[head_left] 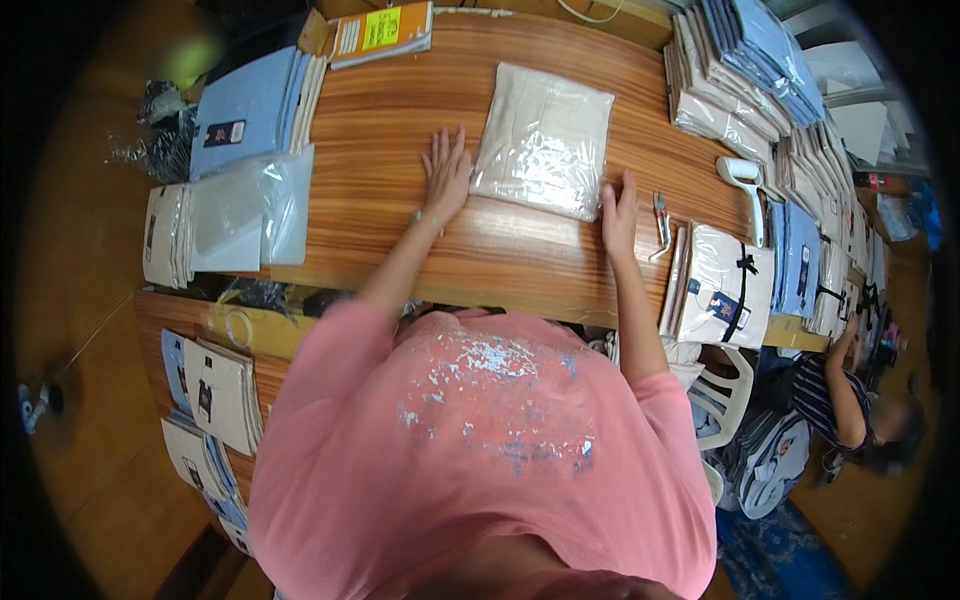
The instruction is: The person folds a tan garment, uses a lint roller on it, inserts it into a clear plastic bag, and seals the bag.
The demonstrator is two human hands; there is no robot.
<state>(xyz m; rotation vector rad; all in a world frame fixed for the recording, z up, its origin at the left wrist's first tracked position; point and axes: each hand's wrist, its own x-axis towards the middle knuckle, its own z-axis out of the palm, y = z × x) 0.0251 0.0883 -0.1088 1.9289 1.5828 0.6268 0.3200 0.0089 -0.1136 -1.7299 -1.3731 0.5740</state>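
Observation:
A folded beige garment in a clear plastic bag [545, 135] lies flat on the wood-grain table in front of me, its film shining near the middle. My left hand [447, 175] rests palm down on the table just left of the bag, fingers spread, holding nothing. At the bag's lower right corner is my right hand [620, 215], turned on its side with the fingers stretched out. Its fingertips are beside the bag's edge; whether they touch it I cannot tell. Small red-handled snips [661, 225] lie to the right of that hand.
Folded blue garments [238, 115] and clear bags [285, 200] are at the left. An orange booklet [382, 35] lies at the far left. Bagged stacks [715, 95], a white lint roller [745, 190] and a ribbon-tied garment [725, 285] line the right. Another person [850, 400] is at far right.

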